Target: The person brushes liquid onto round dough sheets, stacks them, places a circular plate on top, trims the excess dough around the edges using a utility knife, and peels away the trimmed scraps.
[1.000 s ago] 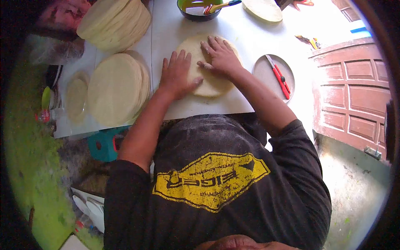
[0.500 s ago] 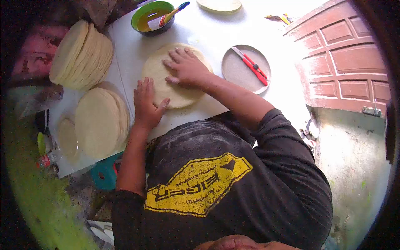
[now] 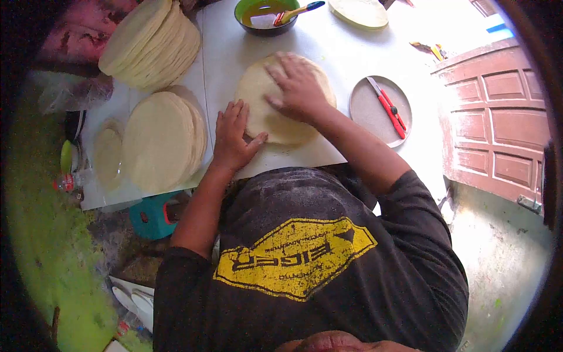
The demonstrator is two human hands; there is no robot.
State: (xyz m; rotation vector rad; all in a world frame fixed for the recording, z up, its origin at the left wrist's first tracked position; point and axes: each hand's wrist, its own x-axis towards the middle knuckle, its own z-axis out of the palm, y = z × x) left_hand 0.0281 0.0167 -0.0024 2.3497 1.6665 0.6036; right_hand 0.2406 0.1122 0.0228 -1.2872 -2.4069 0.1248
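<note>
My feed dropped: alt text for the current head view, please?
A person's right hand lies on a pale, dough-like disc on a white table, left hand at its edge. Stacked discs stand left, a bowl with a brush beyond, a red-handled knife on a round plate right.

Pale cream on dough (image 3: 255, 91) and stacks (image 3: 158, 141), white on table (image 3: 224, 41). Green inside bowl (image 3: 267, 28), black outside; yellow on brush handle (image 3: 301, 10). Grey on plate (image 3: 366, 114), red on cutter (image 3: 391, 109). Black on shirt (image 3: 404, 264), black-lettered yellow on its emblem (image 3: 302, 284). Reddish brown on door (image 3: 495, 105).
</note>
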